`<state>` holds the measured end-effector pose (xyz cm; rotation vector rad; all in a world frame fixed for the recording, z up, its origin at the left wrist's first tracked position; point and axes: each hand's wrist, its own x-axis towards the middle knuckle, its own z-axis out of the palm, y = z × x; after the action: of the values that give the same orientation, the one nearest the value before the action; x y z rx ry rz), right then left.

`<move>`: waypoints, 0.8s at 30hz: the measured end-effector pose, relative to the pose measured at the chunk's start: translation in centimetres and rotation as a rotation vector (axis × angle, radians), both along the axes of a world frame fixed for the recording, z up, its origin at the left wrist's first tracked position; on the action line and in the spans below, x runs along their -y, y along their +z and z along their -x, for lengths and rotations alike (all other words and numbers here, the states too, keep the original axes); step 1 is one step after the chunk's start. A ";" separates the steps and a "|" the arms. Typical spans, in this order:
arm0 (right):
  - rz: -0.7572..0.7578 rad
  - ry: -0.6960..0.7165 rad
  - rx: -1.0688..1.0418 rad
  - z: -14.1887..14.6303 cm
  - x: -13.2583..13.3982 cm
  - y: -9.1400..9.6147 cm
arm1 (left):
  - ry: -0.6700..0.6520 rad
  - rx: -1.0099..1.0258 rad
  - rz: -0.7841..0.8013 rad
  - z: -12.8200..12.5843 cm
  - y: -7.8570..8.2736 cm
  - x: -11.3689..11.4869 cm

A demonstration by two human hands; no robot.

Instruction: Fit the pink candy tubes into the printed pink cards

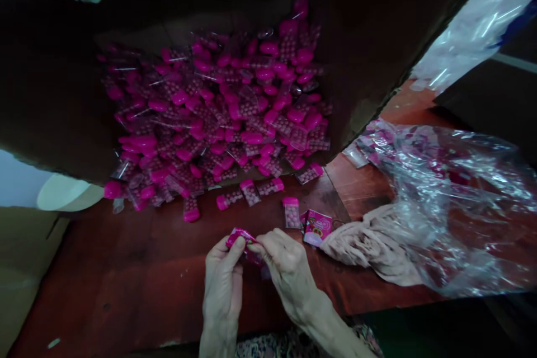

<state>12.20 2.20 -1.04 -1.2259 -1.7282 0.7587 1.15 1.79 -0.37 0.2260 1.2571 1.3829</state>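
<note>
While my left hand and right hand pinch one pink packet, a finished packet lies beside them; the pink-capped tube heap waits loose.

We look down in dim light on a reddish-brown wooden surface. A dark brown cardboard wall rises behind it. At the left edge we see a pale bluish patch of light above a tan cardboard panel.

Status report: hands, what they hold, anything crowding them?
Left hand and right hand both pinching small pink printed packet. Pink-capped clear bead tube and second pink packet just beyond, untouched.
</note>
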 end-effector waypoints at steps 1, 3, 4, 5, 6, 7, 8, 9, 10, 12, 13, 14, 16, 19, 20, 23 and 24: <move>-0.034 0.026 0.030 -0.1 -0.1 0.0 | 0.038 0.011 0.006 0.2 -0.1 0.0; -0.085 -0.007 0.133 -0.7 -0.4 -0.1 | 0.122 0.028 0.017 0.7 -0.3 0.0; -0.090 -0.081 0.212 -1.2 -0.7 -0.2 | 0.156 0.041 0.022 0.9 -0.4 0.0; -0.068 -0.186 0.326 -1.6 -1.0 -0.4 | 0.184 0.058 0.028 1.1 -0.5 -0.1; -0.025 -0.303 0.453 -2.1 -1.3 -0.6 | 0.206 0.079 0.032 1.3 -0.4 -0.2; 0.030 -0.400 0.566 -2.6 -1.7 -0.8 | 0.217 0.104 0.033 1.3 -0.4 -0.2; 0.078 -0.463 0.659 -2.9 -2.1 -1.1 | 0.223 0.133 0.029 1.3 -0.3 -0.4; 0.114 -0.500 0.732 -3.1 -2.5 -1.4 | 0.225 0.165 0.021 1.2 -0.2 -0.5; 0.133 -0.510 0.766 -3.2 -2.8 -1.8 | 0.226 0.198 0.014 1.0 0.0 -0.7; 0.131 -0.489 0.730 -2.9 -3.4 -2.6 | 0.233 0.255 0.012 0.6 0.2 -1.1; 0.130 -0.478 0.707 -2.7 -3.5 -2.9 | 0.241 0.275 0.016 0.5 0.3 -1.4; 0.132 -0.466 0.676 -2.5 -3.6 -3.1 | 0.251 0.288 0.021 0.3 0.4 -1.6; 0.139 -0.444 0.591 -2.3 -3.4 -3.3 | 0.270 0.295 0.023 0.2 0.6 -2.1; 0.142 -0.403 0.436 -2.4 -2.3 -2.5 | 0.299 0.292 0.008 0.3 0.9 -2.8; 0.159 -0.375 0.346 -2.4 -1.8 -1.9 | 0.308 0.293 0.006 0.3 0.9 -2.9; 0.278 -0.275 -0.033 -2.2 -0.1 -0.2 | 0.319 0.299 0.003 0.1 1.0 -3.3; 0.310 -0.252 -0.140 -2.0 0.4 0.3 | 0.316 0.301 0.003 0.0 1.1 -3.4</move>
<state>14.20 1.80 -0.76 -1.5274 -1.3442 0.9577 1.16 5.15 0.72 -0.1870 1.0715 1.6145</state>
